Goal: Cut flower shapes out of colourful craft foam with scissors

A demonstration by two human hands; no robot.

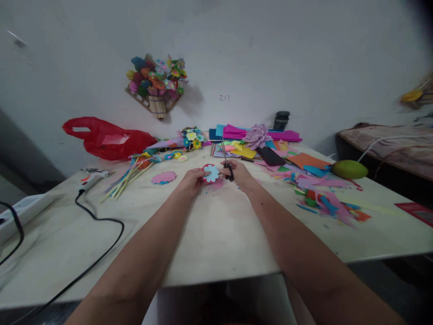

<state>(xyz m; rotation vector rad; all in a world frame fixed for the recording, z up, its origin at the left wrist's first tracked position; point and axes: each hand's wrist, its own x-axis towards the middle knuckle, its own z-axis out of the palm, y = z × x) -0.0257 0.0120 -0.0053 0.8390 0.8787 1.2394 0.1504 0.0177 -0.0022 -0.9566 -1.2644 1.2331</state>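
Near the middle of the table, my left hand (193,178) pinches a light blue paper flower (211,174) together with a red piece (204,168) behind it. My right hand (237,172) is closed around black-handled scissors (229,171), blades pointing up and away from me. The fingertips of my right hand come close to the flower's right edge; whether they touch it I cannot tell. Left of my hands lies a pink scalloped cutout (164,177) with blue showing under it.
A glue gun (91,179) with a black cord lies at left, beside thin sticks (130,177) and a red plastic bag (108,140). Coloured scraps (334,205), a dark phone (270,156) and a green fruit (349,169) are at right. A purple flower (257,136) sits at the back.
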